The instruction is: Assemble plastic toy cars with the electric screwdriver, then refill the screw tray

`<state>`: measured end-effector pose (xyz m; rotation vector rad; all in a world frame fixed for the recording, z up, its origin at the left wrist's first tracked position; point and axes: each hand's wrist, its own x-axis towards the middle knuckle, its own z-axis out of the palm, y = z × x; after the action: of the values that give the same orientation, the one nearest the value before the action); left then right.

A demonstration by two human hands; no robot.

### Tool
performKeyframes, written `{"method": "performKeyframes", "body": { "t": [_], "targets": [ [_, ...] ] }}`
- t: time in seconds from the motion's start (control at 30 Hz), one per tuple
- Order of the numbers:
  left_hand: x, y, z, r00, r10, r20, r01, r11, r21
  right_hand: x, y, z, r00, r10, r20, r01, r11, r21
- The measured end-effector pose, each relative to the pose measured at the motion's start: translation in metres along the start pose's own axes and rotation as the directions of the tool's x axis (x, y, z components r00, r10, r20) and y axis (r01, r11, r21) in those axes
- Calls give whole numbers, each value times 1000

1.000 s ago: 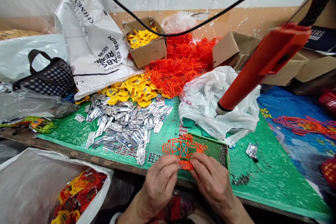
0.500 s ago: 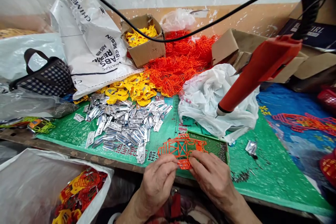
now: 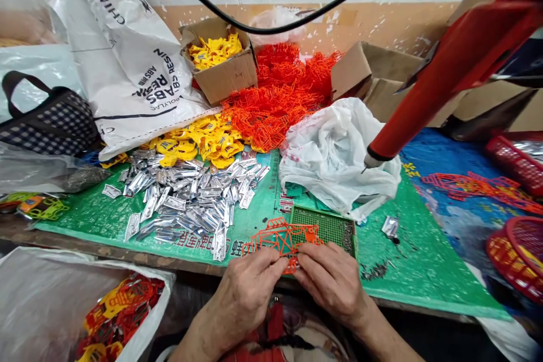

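At lower centre a plastic frame (image 3: 292, 230) lies between the left hand (image 3: 250, 285) and the right hand (image 3: 333, 280), in front of a mesh tray (image 3: 320, 225), with metal plates (image 3: 180, 202) piled farther left and screws (image 3: 374, 270) right of the tray. Behind the plates are a handbag (image 3: 51, 123), a resin sack (image 3: 127, 73) and, at upper centre, a cardboard box (image 3: 227, 79) of moulded parts (image 3: 217, 50) beside heaped lattice pieces (image 3: 278, 99). At upper right an electric screwdriver (image 3: 441, 79) hangs before a plastic bag (image 3: 335, 150), with baskets (image 3: 504, 251) along the right edge.

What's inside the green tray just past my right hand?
Small dark pieces lie along the right end of the green tray. The orange frame and right hand cover its near-left part; what lies there can't be seen.
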<state>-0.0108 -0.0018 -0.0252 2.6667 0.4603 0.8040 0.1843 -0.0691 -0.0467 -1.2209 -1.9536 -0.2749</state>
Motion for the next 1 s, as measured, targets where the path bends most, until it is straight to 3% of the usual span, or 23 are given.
{"method": "performKeyframes", "body": {
  "t": [0.23,0.43,0.63,0.73,0.8,0.83,0.93,1.0],
  "targets": [
    [-1,-1,3,997,39,-61,-38,999,15,4,-1,-7,1000,13,26,-13,1000,-20],
    [3,1,-2,997,66,-45,-63,996,68,11,-5,-7,994,11,107,-12,1000,5],
    [-2,11,-8,999,-34,-2,34,992,121,21,-16,-12,980,28,198,-58,987,149],
    [-2,15,-14,987,-131,97,137,989,-48,25,-18,-16,956,30,292,-100,968,228],
    [2,16,-19,942,-253,220,301,929,-218,27,-18,-19,936,40,349,-137,956,260],
    [4,16,-21,898,-330,291,409,869,-277,29,-18,-20,926,49,374,-157,951,265],
    [8,12,-24,722,-505,473,686,610,-396,31,-18,-20,890,97,445,-223,945,240],
    [8,8,-24,644,-525,557,765,408,-499,33,-19,-18,865,150,478,-281,935,215]
  ]
}}
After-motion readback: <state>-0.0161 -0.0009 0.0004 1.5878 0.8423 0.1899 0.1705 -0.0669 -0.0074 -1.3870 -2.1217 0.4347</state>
